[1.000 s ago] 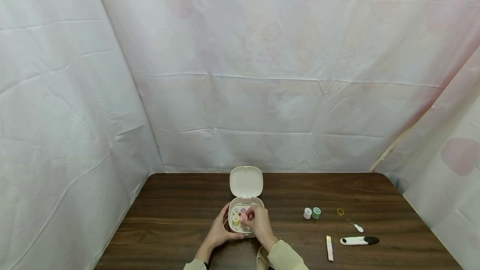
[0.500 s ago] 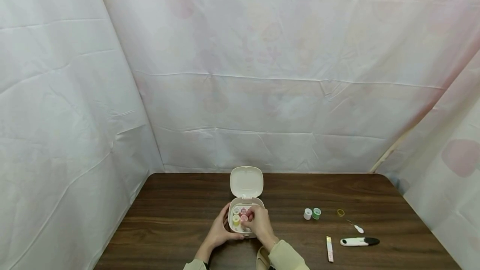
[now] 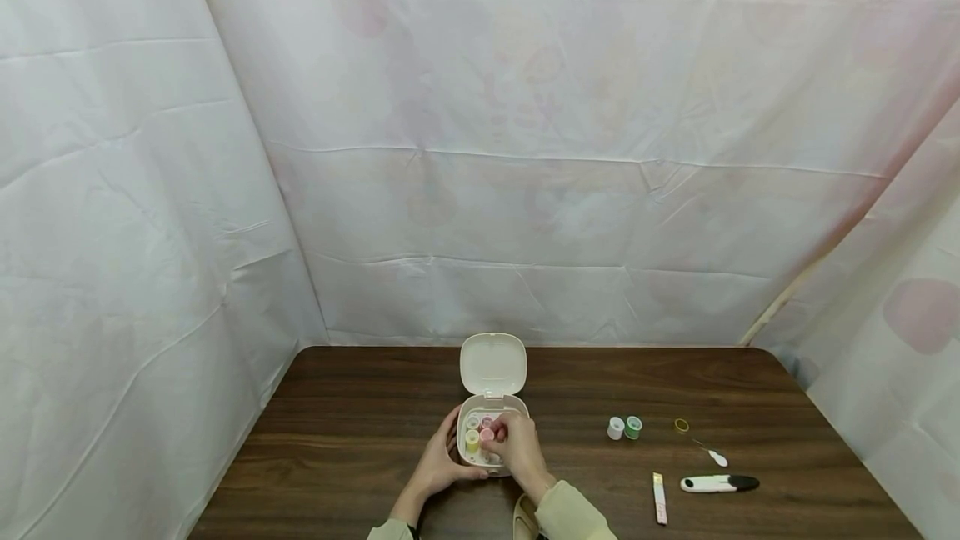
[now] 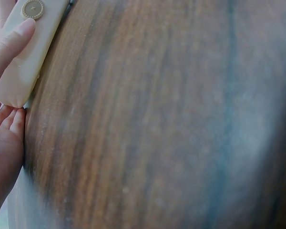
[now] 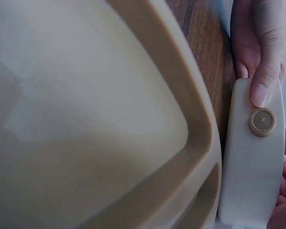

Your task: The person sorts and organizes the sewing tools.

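Note:
In the head view my left hand (image 3: pixel 438 463) holds the left side and front of a small cream sewing box (image 3: pixel 512 402), its thumb along the front wall. That thumb lies beside the round button clasp (image 5: pixel 262 121) in the right wrist view. The box's lid (image 3: pixel 493 363) stands open at the back. My right hand (image 3: pixel 523 450) reaches in from the right, thumb and forefinger curled at a pink thread spool (image 3: pixel 487 435), which they appear to pinch. A yellow spool (image 3: pixel 472 441), a white spool (image 3: pixel 472 422) and another pink spool (image 3: pixel 487 422) sit around it. The right fingers partly hide the box's right half.
On the right of the table (image 3: pixel 360 423) stand a white spool (image 3: pixel 616 428) and a green spool (image 3: pixel 633 427). Near them lie a yellow ring (image 3: pixel 681 424), a needle threader (image 3: pixel 717 457), a white-and-black tool (image 3: pixel 720 483) and a slim white case (image 3: pixel 659 498). A beige rimmed object (image 3: pixel 525 518) lies under my right forearm.
The front pink spool has shifted very slightly left between my right thumb and forefinger. My left hand and the box stay in place.

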`<action>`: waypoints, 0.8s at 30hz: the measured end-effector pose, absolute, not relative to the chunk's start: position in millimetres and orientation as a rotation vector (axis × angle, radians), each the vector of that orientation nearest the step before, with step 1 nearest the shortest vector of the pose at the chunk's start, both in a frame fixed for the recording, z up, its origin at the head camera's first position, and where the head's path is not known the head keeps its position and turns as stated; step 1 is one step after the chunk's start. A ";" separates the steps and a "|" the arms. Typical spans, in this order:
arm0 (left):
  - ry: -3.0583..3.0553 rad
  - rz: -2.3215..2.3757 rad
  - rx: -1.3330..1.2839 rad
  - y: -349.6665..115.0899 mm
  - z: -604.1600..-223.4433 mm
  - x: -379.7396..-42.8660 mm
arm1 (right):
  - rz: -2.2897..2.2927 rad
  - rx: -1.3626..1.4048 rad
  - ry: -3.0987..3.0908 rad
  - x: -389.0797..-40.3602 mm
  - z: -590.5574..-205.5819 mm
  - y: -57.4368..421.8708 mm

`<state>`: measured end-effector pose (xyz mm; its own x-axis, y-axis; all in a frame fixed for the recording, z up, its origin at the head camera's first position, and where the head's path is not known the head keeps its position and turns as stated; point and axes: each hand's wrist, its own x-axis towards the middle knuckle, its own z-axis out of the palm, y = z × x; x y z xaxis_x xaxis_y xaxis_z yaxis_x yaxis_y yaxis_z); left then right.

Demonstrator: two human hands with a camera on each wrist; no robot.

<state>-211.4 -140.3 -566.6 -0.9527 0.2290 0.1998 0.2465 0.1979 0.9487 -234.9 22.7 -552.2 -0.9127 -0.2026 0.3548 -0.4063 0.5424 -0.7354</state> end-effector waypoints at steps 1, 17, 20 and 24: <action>-2.422 -1.917 -0.478 -140.2 -566.7 -211.3 | 1.302 0.512 -2.554 -234.7 -552.1 22.7; -2.419 -1.906 -0.478 -139.7 -567.3 -211.5 | 1.299 0.467 -2.513 -233.9 -551.8 23.1; -2.419 -1.913 -0.475 -139.8 -566.6 -211.3 | 1.292 0.486 -2.510 -233.8 -552.1 23.2; -2.423 -1.911 -0.472 -139.9 -565.9 -210.6 | 1.292 0.523 -2.510 -234.0 -552.7 23.4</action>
